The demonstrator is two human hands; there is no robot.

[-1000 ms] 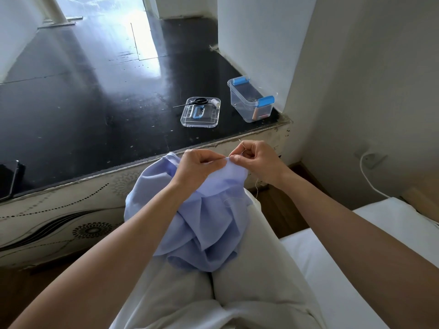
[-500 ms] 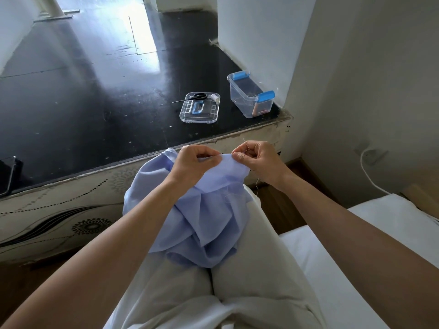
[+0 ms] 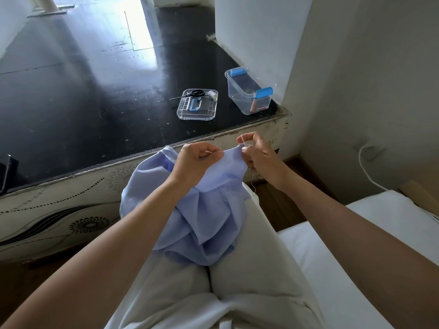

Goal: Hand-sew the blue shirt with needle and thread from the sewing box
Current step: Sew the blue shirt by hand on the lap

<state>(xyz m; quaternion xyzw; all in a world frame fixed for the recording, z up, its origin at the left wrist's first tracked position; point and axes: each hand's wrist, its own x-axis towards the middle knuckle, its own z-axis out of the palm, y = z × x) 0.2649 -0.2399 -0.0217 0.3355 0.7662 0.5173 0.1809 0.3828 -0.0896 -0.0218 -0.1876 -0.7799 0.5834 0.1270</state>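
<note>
Head view. Pinches the top edge of the blue shirt in the left grip, fingers curled onto the cloth, with the rest bunched over the lap. Clamps the right grip on the thread at that same edge. Has drawn the right grip up and off to the right since a moment ago, opening a short taut span of cloth where the two grips touched before. Shows a pale run of thread rising from fabric to pinched fingertips, and a loose tail hanging below the wrist. Cannot make out the needle. Probably means a stitch being pulled through, with sewing under way. Leaves the sewing box open on the tabletop, well apart, with the lid beside it bearing scissors and a spool.
</note>
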